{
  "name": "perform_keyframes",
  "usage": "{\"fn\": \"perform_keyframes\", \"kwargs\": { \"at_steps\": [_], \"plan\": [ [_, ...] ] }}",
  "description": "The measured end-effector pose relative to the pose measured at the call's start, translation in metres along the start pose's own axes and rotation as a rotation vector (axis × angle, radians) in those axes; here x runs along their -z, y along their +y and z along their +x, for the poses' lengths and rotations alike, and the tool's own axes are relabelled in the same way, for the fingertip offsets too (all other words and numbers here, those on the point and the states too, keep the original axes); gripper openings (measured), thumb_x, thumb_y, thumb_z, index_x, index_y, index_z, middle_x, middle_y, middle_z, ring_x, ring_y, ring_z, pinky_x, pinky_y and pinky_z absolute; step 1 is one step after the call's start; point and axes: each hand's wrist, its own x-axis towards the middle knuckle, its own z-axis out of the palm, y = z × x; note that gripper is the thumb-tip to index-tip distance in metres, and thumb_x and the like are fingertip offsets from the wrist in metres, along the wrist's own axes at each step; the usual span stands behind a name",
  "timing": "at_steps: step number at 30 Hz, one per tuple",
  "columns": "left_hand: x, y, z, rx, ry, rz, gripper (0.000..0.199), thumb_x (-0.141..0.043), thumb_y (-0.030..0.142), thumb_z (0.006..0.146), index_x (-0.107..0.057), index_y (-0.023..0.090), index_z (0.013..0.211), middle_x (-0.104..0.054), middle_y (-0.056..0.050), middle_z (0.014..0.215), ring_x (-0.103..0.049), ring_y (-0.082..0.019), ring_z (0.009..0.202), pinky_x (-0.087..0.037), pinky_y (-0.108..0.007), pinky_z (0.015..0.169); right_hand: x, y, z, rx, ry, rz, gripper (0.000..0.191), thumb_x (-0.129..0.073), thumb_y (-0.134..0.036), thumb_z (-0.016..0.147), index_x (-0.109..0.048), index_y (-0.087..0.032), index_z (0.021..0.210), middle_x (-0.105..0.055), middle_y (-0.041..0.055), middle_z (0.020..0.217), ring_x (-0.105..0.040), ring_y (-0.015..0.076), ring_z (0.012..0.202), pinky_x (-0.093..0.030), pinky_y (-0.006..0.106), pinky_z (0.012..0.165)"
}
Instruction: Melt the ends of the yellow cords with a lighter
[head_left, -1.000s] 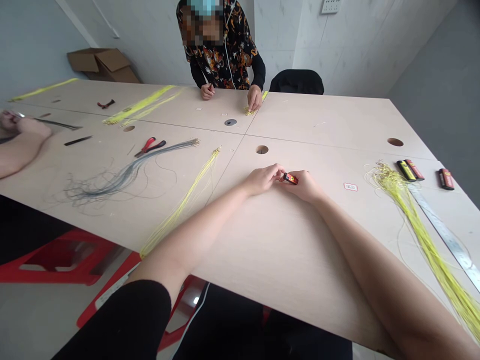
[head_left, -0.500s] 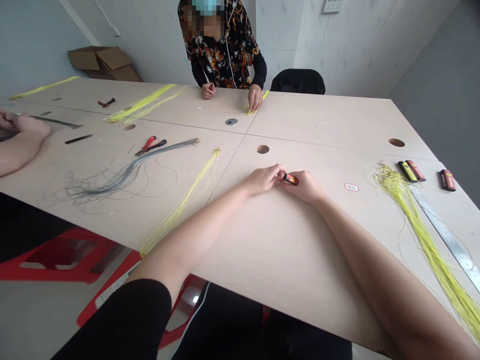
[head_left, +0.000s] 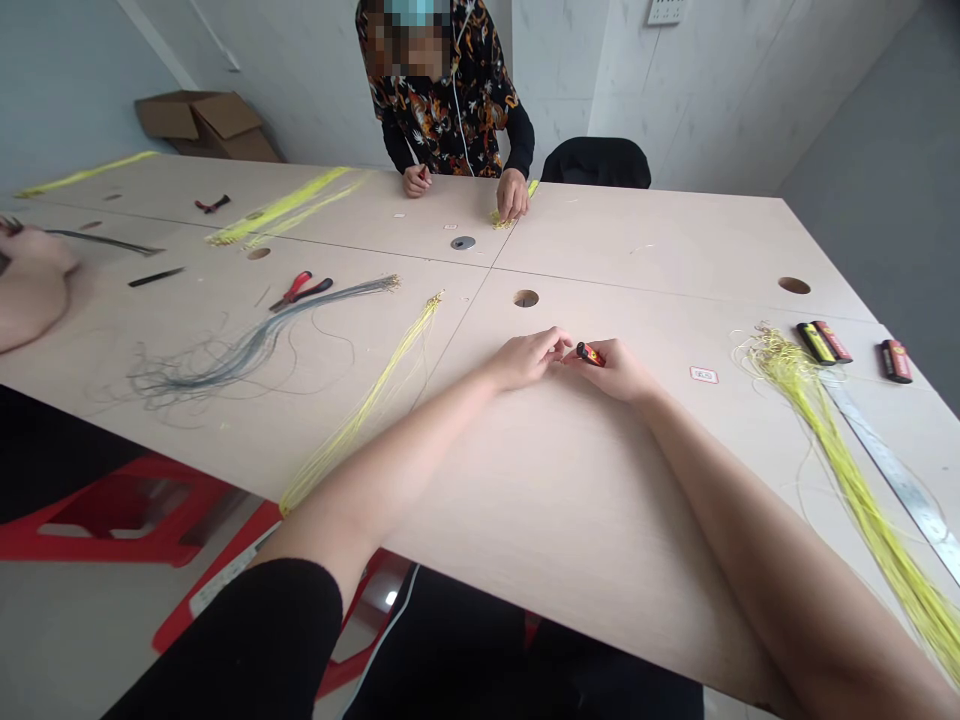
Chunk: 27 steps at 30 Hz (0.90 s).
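In the head view my right hand (head_left: 616, 369) is closed around a small black-and-red cylinder (head_left: 590, 354), which looks like a battery and pokes out beyond the fingers. Just to its left, my left hand (head_left: 529, 360) has its thumb and fingers pinched together over the tabletop. Whatever those fingertips hold is too small to make out. The two hands nearly touch. Left of them lies a thin bundle of yellow wires (head_left: 377, 386), running down to the table's front edge. A small printed label (head_left: 703, 374) sits to the right of my right hand.
On the right are a thick yellow wire bundle (head_left: 840, 454), a metal ruler (head_left: 885, 455) and several battery-like cylinders (head_left: 895, 361). Red-handled pliers (head_left: 301, 290) lie by grey wires (head_left: 247, 355). A co-worker (head_left: 450, 110) sits opposite; another person's arm (head_left: 34, 285) is at left.
My right hand has shifted slightly right, away from my left, and the cylinder has tilted with it. At the far left, the other person's hand has moved left.
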Motion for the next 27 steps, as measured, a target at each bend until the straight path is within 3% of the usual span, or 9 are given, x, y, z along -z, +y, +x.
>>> {"fn": "perform_keyframes", "kwargs": {
  "at_steps": [8, 17, 27],
  "plan": [
    [-0.0002, -0.0009, 0.0003, -0.012, -0.003, 0.015, 0.021, -0.039, 0.018, 0.089, -0.049, 0.020, 0.107, -0.065, -0.004, 0.099, -0.062, -0.015, 0.086, -0.045, -0.026, 0.074, -0.0027, 0.0029, 0.0015, -0.005, -0.007, -0.031, 0.024, -0.054, -0.040, 0.068, -0.057, -0.016, 0.069, -0.036, -0.0028, 0.058, -0.029, 0.0098, 0.057, -0.025, 0.026, 0.054],
    [0.0011, 0.0017, 0.0000, -0.018, -0.022, 0.038, 0.022, -0.039, 0.017, 0.089, -0.050, 0.020, 0.107, -0.066, -0.004, 0.101, -0.062, -0.015, 0.087, -0.044, -0.025, 0.074, -0.0056, 0.0017, 0.0028, 0.003, 0.016, -0.122, 0.028, -0.054, -0.041, 0.067, -0.041, -0.018, 0.058, -0.035, -0.0029, 0.056, -0.028, 0.0094, 0.057, -0.023, 0.025, 0.053],
    [0.0019, 0.0032, -0.0007, -0.033, -0.019, 0.060, 0.021, -0.039, 0.017, 0.090, -0.051, 0.020, 0.108, -0.067, -0.004, 0.103, -0.063, -0.015, 0.087, -0.045, -0.025, 0.073, -0.0069, -0.0032, 0.0015, 0.024, 0.023, -0.190, 0.023, -0.048, -0.037, 0.066, -0.039, -0.018, 0.056, -0.034, -0.0028, 0.054, -0.029, 0.0099, 0.056, -0.024, 0.026, 0.055]
  ]
}}
